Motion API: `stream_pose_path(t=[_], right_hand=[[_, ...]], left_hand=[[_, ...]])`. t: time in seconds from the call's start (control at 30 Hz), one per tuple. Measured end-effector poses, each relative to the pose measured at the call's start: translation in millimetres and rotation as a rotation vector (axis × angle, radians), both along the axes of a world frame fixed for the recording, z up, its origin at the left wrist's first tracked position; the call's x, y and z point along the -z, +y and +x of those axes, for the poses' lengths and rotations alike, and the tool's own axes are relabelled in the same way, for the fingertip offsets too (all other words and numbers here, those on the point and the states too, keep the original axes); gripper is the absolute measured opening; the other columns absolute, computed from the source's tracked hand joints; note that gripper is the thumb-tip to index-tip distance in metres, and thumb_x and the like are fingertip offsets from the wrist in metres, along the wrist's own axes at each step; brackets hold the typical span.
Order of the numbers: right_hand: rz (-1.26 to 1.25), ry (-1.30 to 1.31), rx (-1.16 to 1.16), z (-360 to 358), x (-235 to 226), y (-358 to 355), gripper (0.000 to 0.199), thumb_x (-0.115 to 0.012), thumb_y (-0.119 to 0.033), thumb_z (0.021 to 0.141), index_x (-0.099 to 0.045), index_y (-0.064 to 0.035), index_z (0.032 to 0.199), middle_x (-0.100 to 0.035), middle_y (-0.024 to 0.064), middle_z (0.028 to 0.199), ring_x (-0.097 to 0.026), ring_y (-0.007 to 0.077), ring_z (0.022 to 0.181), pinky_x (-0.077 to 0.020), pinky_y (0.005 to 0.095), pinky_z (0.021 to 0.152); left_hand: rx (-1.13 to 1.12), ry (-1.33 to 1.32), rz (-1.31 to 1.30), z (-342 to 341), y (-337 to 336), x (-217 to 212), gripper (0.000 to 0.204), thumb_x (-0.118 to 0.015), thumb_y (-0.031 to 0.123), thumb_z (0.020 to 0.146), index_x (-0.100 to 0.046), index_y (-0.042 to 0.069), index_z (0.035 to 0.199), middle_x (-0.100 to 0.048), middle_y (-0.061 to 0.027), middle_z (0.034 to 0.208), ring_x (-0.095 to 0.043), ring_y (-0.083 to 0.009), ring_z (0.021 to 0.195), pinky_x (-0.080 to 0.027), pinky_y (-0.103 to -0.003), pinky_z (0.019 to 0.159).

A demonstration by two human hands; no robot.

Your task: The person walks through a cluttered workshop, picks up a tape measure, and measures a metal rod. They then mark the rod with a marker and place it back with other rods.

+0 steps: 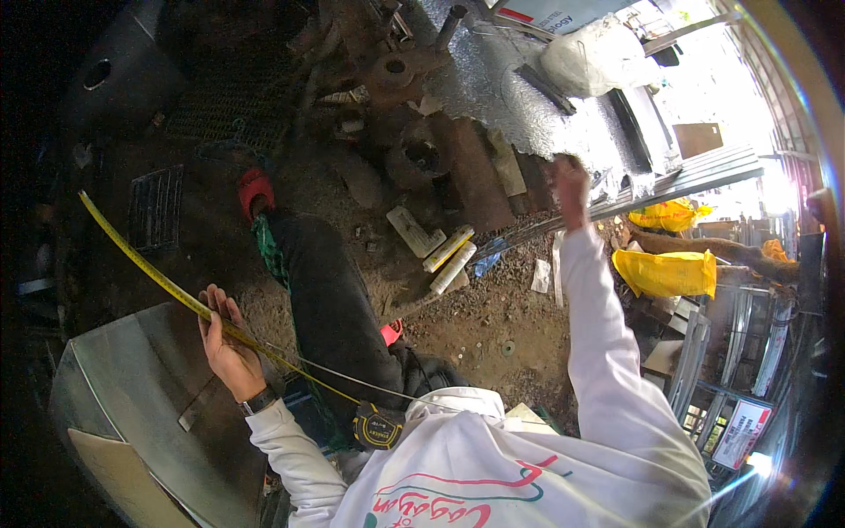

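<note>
Grasping a thin, curved, yellow tape blade loosely between the thumb and fingers of the left hand, ahead and left of the tape case. Resting that case, a squat, rounded, black-and-yellow block, against the soft white cloth of a sweatshirt. Running the blade's long axis slantwise from the case past the fingers, bowing gently and pointing the free end ahead and far left of the case. Holding the right hand bare, well ahead and right of the case, by the ragged edge of a crinkled, silvery sheet; being unable to tell its grip through the blur. Having a dark-trousered leg standing between the hands, just ahead of the case. Seeing a smooth grey panel left of the case, pale rolls on gritty ground ahead and right of it, and a creased yellow bag farther right.
</note>
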State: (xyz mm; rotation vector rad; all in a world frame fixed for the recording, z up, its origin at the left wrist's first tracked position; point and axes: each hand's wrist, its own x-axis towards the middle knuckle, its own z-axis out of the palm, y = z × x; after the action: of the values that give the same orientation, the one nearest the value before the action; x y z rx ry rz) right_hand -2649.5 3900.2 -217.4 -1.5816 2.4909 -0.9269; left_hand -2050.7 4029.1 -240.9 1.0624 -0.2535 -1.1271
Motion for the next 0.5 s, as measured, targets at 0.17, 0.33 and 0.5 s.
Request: stream_pose_path(t=[0.17,0.33,0.5], right_hand=[[0.227,0.403,0.063,-201.9,36.4,-43.0,0.031,-0.065,-0.030,0.091,-0.070,-0.0041,0.106,-0.069,0.0081,0.086,-0.060,0.0188,0.070,-0.0507,0.0353,0.063],[0.445,0.165,-0.097,-297.3,11.1,-17.4,0.032,-0.072,-0.028,0.087,-0.071,-0.0017,0.104,-0.069,0.0104,0.085,-0.064,0.0221,0.076,-0.0520,0.0389,0.068],[0.612,0.449,-0.073,-209.9,47.1,-26.7,0.023,-0.069,-0.027,0.090,-0.071,-0.0070,0.102,-0.069,0.0161,0.089,-0.066,0.0304,0.087,-0.0508,0.0430,0.080]], left_hand=[[0.047,0.010,0.022,12.6,-3.8,-9.2,0.039,-0.046,0.004,0.100,-0.047,-0.005,0.138,-0.060,-0.0158,0.132,-0.059,-0.0222,0.122,-0.047,-0.037,0.106],[-0.117,0.223,-0.091,17.4,-14.9,-10.4,0.037,-0.050,0.003,0.099,-0.046,-0.004,0.134,-0.061,-0.0214,0.129,-0.064,-0.0286,0.116,-0.054,-0.041,0.100],[-0.143,0.166,-0.081,12.8,-2.0,-34.6,0.038,-0.050,0.002,0.099,-0.045,-0.004,0.137,-0.059,-0.0220,0.132,-0.063,-0.0286,0.119,-0.052,-0.041,0.104]])
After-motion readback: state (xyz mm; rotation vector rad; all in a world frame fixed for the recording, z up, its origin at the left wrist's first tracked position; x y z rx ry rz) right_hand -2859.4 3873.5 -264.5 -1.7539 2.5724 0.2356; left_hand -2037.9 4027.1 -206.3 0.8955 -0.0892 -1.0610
